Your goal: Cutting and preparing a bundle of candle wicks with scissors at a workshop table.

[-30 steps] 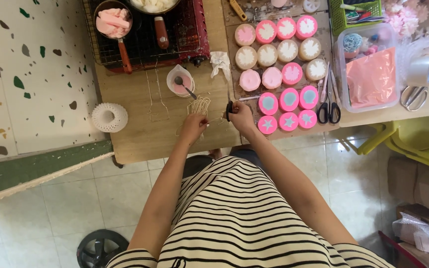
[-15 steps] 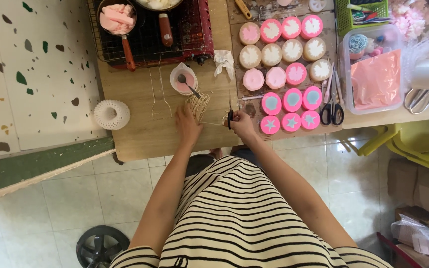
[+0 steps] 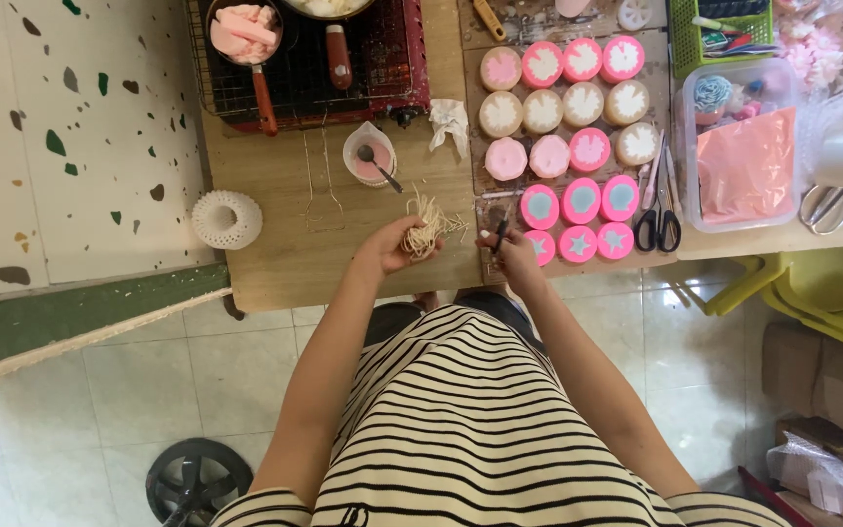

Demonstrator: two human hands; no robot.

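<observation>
- Left hand point(image 3: 394, 244) gripping bundle of pale wicks point(image 3: 431, 226), fingers closed, over near edge of worktop point(image 3: 275, 254).
- Right hand point(image 3: 505, 249) pinching small dark tool point(image 3: 501, 230), just beside pink moulds point(image 3: 578, 200).

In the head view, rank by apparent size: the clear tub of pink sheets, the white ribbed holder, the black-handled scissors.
1. Clear tub, plainly largest.
2. White ribbed holder and black-handled scissors: too similar to rank; the scissors are longer, the holder wider.

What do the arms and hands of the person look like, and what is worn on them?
Both arms are bare, without visible sleeves, gloves or watch. The left hand and right hand are bare too. The person wears a black-and-white striped top.
</observation>
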